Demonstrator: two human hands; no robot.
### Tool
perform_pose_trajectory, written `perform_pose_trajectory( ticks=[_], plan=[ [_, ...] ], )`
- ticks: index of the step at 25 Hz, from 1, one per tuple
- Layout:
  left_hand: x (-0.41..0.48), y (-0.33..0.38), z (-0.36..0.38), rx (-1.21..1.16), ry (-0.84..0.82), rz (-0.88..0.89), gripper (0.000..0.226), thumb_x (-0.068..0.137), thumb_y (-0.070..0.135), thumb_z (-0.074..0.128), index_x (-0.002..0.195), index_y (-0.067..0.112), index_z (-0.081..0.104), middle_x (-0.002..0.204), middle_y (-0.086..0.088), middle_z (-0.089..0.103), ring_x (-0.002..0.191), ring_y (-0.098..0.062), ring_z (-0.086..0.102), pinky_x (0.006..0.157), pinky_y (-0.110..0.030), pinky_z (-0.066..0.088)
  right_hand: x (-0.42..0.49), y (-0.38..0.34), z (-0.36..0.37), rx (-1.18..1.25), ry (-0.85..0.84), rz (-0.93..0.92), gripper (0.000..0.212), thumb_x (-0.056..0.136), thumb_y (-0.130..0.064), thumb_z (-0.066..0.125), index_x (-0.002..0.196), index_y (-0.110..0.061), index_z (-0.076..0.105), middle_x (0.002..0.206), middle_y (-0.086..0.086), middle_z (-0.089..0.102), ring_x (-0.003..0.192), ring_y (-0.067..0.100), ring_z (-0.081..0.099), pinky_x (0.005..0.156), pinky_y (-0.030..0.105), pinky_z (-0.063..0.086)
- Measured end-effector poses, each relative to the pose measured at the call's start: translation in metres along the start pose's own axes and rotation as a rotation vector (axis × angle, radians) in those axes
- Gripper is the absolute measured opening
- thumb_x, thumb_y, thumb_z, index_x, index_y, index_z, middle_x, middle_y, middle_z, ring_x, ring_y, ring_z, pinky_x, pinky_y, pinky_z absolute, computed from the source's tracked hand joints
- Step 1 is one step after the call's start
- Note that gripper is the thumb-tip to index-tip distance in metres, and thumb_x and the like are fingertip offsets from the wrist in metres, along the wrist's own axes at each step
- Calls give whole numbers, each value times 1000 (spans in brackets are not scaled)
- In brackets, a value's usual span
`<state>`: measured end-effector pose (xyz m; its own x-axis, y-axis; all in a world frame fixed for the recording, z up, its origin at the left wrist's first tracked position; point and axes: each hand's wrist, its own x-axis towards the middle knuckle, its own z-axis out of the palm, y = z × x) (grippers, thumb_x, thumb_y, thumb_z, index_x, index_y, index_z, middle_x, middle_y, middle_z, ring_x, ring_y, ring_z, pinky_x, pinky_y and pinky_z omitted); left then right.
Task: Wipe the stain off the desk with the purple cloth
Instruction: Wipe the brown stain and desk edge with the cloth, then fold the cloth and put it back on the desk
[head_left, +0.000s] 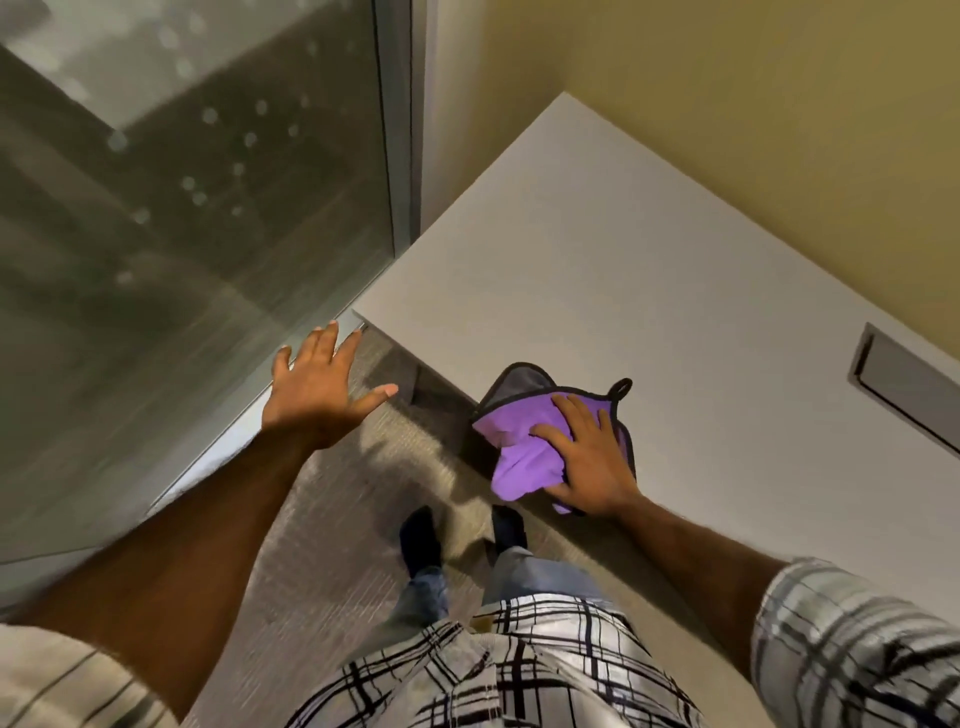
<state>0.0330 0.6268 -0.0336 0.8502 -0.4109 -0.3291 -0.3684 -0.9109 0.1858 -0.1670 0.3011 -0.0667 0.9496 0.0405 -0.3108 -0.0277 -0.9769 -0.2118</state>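
Left hand (322, 387) hovers with fingers spread, holding nothing, off the near-left corner of the desk (597, 270), over the floor. Right hand (589, 460) presses flat on the purple cloth (524, 447), bunched at the desk's near edge and partly overhanging it.

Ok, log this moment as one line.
right hand flat on cloth | cloth at desk edge | left hand open, free
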Motion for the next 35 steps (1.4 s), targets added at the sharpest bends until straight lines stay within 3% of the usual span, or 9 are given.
perform_pose_trajectory(
  ticks=[5,11,15,18,20,24,29,32,35],
  plan=[
    [8,5,-21,-6,10,37,97,78,86,21,152,24,22,160,-9,26,147,-30,25,116,-57,19,43,-28,-15,52,3,58,76,74,-64,64,139,-34,40,161,12,21,148,36,16,117,63,15],
    [-4,25,-19,-153,-148,28,96,78,85,24,148,21,32,154,-9,40,138,-29,41,109,-52,38,71,-70,-36,308,192,182,61,78,-47,70,132,-24,51,132,10,51,119,30,50,100,45,45],
    [-8,47,-27,-414,-194,5,93,80,83,29,146,18,36,151,-10,43,135,-27,45,109,-47,39,92,-85,-59,750,362,397,49,78,-51,68,118,-26,56,115,2,59,101,18,60,85,41,55],
    [-10,71,-40,-662,-133,9,81,84,74,37,143,18,42,142,-9,53,123,-23,53,103,-43,44,88,-96,-84,955,497,431,22,87,-43,69,101,-37,53,101,-11,61,91,9,60,80,20,50],
    [-10,92,-54,-811,-101,45,73,86,69,44,141,21,42,138,-4,55,116,-17,56,97,-37,48,79,-102,-92,1001,505,414,22,89,-39,69,100,-42,50,99,-16,58,90,4,59,78,13,46],
    [-10,142,-78,-984,-20,87,58,84,56,62,128,19,52,116,2,64,100,-13,62,79,-24,49,60,-106,-89,1076,572,439,54,78,-57,72,120,-30,51,116,-5,61,103,9,61,87,30,57],
    [-5,173,-98,-800,93,308,37,88,48,61,115,23,58,102,6,68,91,-12,64,80,-29,54,41,-109,-96,1213,672,426,57,82,-45,74,130,-28,49,122,-3,60,108,10,61,94,39,56],
    [4,192,-127,-508,114,536,31,92,49,52,114,28,55,105,7,65,89,-12,61,79,-30,52,29,-101,-101,1168,700,433,84,72,-59,73,142,-27,38,136,-4,47,119,7,53,99,21,50],
    [16,213,-157,-264,161,699,28,95,45,46,116,26,51,111,1,62,90,-21,60,77,-37,51,15,-82,-111,984,889,539,94,65,-65,73,140,-21,36,136,1,37,121,12,46,93,6,42]
  ],
)
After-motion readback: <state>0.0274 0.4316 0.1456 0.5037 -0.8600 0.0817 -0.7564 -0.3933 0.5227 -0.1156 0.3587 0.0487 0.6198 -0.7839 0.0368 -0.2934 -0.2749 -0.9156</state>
